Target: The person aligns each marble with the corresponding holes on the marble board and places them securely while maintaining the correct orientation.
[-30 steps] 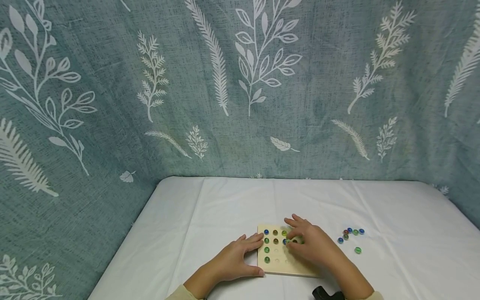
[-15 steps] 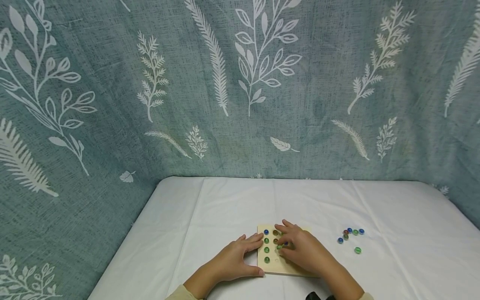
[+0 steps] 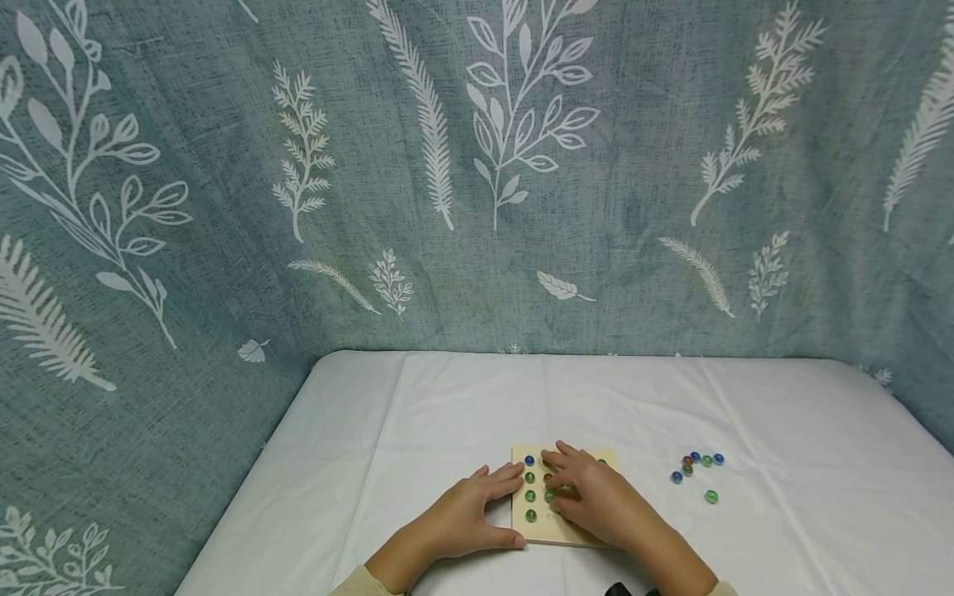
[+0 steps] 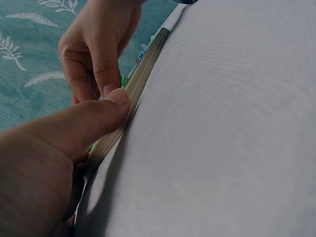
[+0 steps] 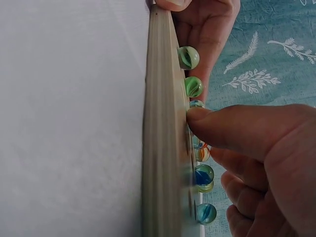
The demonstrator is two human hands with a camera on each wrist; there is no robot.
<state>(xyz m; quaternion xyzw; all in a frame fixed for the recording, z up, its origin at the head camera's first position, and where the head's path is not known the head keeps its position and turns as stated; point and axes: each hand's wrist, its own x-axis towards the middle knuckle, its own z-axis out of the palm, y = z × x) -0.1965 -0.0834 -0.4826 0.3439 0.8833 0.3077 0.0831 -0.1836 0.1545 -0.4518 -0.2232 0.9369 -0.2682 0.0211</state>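
A pale wooden board (image 3: 544, 535) with rows of small hollows lies on the white cloth, several glass marbles seated in it. My left hand (image 3: 469, 517) rests at its left side, straight fingers on the left edge and thumb against the front corner; the thumb (image 4: 111, 111) presses the board's side in the left wrist view. Over the board's middle, my right hand (image 3: 599, 501) pinches a green marble (image 3: 549, 497) between thumb and forefinger, right at a hollow in the second column. The left column holds a blue marble (image 3: 530, 460) and several green ones. My right hand covers other marbles.
To the board's right, several loose marbles lie in a cluster, among them a blue marble (image 3: 676, 477); a green marble (image 3: 711, 497) sits apart nearer the front. A leaf-patterned curtain (image 3: 477, 248) hangs behind the white cloth (image 3: 440, 414). Part of a black object (image 3: 619, 589) shows under my right wrist.
My right hand has moved left and slightly down over the board, carrying the green marble to the second column. The left hand has stayed in place.
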